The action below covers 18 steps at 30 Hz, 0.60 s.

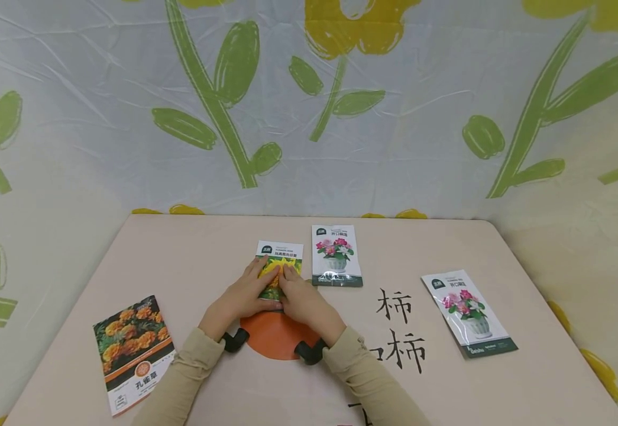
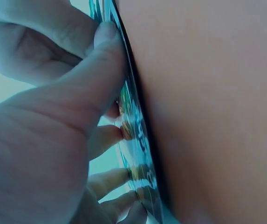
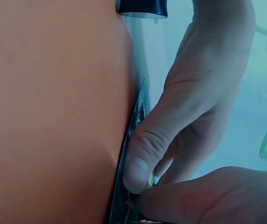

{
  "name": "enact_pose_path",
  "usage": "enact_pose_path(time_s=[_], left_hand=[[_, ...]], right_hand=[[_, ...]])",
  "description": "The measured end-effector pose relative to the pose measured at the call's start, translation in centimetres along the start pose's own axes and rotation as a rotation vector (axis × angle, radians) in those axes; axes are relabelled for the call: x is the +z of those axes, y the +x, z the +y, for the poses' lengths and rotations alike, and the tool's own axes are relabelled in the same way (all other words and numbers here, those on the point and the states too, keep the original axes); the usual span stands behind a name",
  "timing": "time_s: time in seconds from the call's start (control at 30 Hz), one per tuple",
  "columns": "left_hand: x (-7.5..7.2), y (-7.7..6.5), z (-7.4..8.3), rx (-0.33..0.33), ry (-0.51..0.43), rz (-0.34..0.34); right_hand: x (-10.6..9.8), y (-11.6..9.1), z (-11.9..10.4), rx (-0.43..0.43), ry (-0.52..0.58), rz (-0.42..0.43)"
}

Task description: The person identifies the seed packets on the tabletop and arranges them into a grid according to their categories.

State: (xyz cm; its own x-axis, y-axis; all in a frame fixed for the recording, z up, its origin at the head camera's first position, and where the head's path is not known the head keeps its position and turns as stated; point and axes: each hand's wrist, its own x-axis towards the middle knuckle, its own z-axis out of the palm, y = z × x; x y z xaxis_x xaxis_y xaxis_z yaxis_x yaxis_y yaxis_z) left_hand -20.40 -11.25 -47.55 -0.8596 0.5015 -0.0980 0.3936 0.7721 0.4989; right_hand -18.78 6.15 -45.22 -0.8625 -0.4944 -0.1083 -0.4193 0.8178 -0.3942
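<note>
A seed packet (image 1: 281, 251) with a yellow flower picture lies at the middle of the table, partly covered by both hands. On its left half the left hand (image 1: 245, 293) rests, fingers spread over the picture and thumb along the lower edge. From the right, the right hand (image 1: 304, 299) presses on the packet, its fingertips meeting the left fingers. In the left wrist view, the fingertips (image 2: 112, 179) touch the glossy packet (image 2: 135, 123), seen almost edge-on. The right wrist view has the right thumb (image 3: 138, 172) flat on the packet's edge (image 3: 135, 116).
Another seed packet (image 1: 336, 257) with pink flowers lies just right of the hands, and a similar one (image 1: 471, 316) farther right. An orange marigold packet (image 1: 135, 352) lies at the left. Under the wrists the tabletop bears an orange printed shape (image 1: 271, 337); black characters (image 1: 401, 331) are printed beside it.
</note>
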Motion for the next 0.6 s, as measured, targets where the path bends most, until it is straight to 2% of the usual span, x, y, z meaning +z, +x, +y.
enact_pose_path(time_s=[0.6], left_hand=[[0.19,0.69,0.01,-0.027,0.024,0.007]], right_hand=[[0.18,0.45,0.63,0.003,0.006,0.031]])
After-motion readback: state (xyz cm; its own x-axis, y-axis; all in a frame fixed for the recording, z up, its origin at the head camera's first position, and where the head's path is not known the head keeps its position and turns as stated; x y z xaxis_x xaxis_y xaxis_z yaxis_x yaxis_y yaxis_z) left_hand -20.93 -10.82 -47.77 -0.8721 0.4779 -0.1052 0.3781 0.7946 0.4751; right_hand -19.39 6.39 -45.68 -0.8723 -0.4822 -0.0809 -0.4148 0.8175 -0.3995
